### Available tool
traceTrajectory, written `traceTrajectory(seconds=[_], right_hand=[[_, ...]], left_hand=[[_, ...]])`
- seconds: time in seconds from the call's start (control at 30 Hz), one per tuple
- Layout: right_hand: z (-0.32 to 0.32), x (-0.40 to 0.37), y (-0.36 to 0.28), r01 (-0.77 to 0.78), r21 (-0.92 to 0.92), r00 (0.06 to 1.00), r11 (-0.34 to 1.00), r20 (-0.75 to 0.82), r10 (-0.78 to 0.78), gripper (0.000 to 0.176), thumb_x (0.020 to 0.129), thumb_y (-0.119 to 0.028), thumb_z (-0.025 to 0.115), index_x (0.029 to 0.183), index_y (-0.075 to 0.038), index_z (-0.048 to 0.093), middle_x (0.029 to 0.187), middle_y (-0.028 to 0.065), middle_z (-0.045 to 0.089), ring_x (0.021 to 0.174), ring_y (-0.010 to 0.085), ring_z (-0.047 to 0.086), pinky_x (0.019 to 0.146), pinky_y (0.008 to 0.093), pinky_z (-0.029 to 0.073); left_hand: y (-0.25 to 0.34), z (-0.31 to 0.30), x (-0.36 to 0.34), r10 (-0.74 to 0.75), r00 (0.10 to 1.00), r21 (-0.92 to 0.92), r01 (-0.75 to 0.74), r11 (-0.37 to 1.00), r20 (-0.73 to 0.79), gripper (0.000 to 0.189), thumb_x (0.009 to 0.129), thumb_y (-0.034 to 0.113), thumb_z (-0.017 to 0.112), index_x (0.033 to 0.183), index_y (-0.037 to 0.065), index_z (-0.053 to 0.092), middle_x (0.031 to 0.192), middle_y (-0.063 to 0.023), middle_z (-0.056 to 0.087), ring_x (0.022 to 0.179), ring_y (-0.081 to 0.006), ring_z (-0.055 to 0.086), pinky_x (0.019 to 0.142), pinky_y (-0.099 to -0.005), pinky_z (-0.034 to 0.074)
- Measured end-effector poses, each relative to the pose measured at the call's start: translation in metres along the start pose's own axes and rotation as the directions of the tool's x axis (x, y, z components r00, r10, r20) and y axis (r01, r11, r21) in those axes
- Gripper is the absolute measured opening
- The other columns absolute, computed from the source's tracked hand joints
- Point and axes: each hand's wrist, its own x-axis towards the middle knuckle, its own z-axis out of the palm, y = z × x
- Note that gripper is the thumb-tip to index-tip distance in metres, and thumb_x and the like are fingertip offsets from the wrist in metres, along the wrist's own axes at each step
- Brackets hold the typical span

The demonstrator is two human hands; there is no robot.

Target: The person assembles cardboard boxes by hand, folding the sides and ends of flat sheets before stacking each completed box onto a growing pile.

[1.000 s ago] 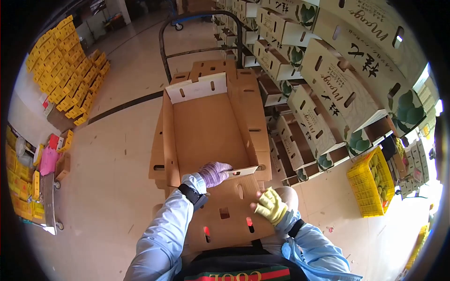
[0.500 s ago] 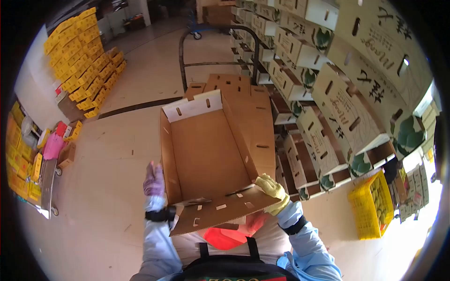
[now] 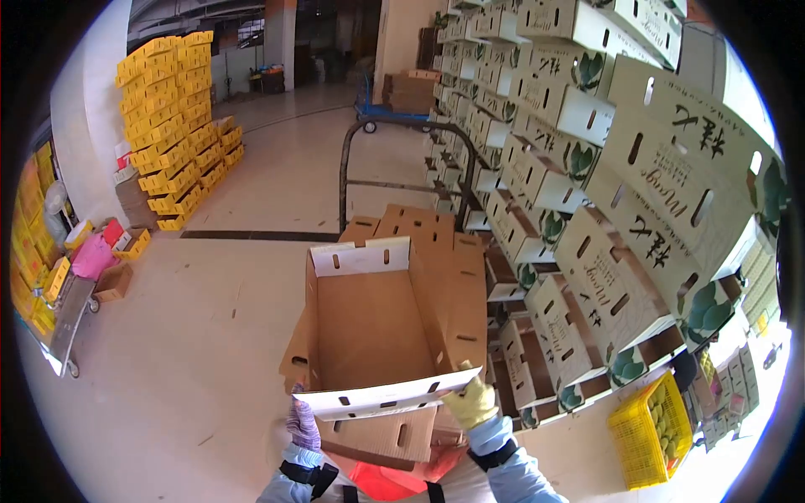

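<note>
While open-topped, 1 carton [image 3: 369, 335] between 2 hands [image 3: 303, 423] [image 3: 472, 402]

gloved hands [image 3: 471, 401] gripping cardboard box [image 3: 369, 331], stacked cartons [image 3: 587, 168]

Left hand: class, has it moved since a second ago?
Yes. The left hand shifted left along the box, from mid near edge to its left corner.

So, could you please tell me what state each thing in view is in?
cardboard box: folded up, open-topped, tilted.
left hand: gloved, gripping its near corner.
right hand: gloved, gripping its near flap.
yellow crate: filled with fruit.
flat cartons: unfolded, stacked on the trolley.
</note>
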Motion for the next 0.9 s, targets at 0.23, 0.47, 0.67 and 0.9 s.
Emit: traceTrajectory(seconds=[0.23, 0.47, 0.67, 0.9], right_hand=[[0.006, 0.010, -0.032, -0.194, -0.068, 0.977, 0.979, 0.076, 0.199, 0.065, 0.068, -0.037, 0.082, 0.118, -0.005, 0.056, 0.086, 0.0126, 0.070, 0.079, 0.0263, 0.070, 0.068, 0.0350, 0.055], [0.006, 0.013, -0.045, -0.209, -0.069, 0.977, 0.975, 0.025, 0.211, 0.051, 0.073, -0.021, 0.075, 0.118, -0.006, 0.057, 0.094, 0.0170, 0.070, 0.084, 0.0250, 0.069, 0.072, 0.0339, 0.054], [-0.001, -0.005, -0.046, 0.388, -0.126, 0.888, 0.913, -0.214, -0.407, 0.057, 0.079, 0.001, 0.061, 0.133, 0.002, 0.044, 0.133, 0.0217, 0.050, 0.121, 0.0326, 0.051, 0.104, 0.0398, 0.039], [0.040, 0.060, -0.054, 0.590, -0.418, 0.735, 0.691, 0.632, -0.246, 0.058, 0.080, -0.044, 0.064, 0.119, -0.003, 0.053, 0.119, 0.0206, 0.055, 0.117, 0.0388, 0.047, 0.096, 0.0503, 0.041]], left_hand=[[0.055, 0.017, 0.052, 0.148, 0.988, 0.451, -0.115, 0.885, -0.038, 0.055, 0.084, 0.055, 0.062, 0.099, 0.002, 0.064, 0.089, -0.0170, 0.064, 0.084, -0.0314, 0.062, 0.074, -0.0428, 0.049], [0.066, 0.029, 0.084, 0.024, 0.999, 0.591, 0.007, 0.806, -0.044, 0.051, 0.077, 0.051, 0.072, 0.093, 0.002, 0.065, 0.078, -0.0149, 0.062, 0.078, -0.0319, 0.061, 0.071, -0.0450, 0.047], [0.059, 0.038, 0.100, 0.403, 0.858, 0.738, -0.491, 0.463, 0.319, 0.060, 0.083, 0.028, 0.064, 0.138, 0.016, 0.044, 0.139, -0.0164, 0.046, 0.129, -0.0372, 0.042, 0.110, -0.0484, 0.029], [0.096, 0.055, 0.098, -0.254, 0.596, 0.645, -0.663, 0.380, 0.762, 0.092, 0.067, 0.069, 0.067, 0.136, 0.011, 0.048, 0.134, -0.0182, 0.050, 0.125, -0.0365, 0.046, 0.106, -0.0440, 0.036]])
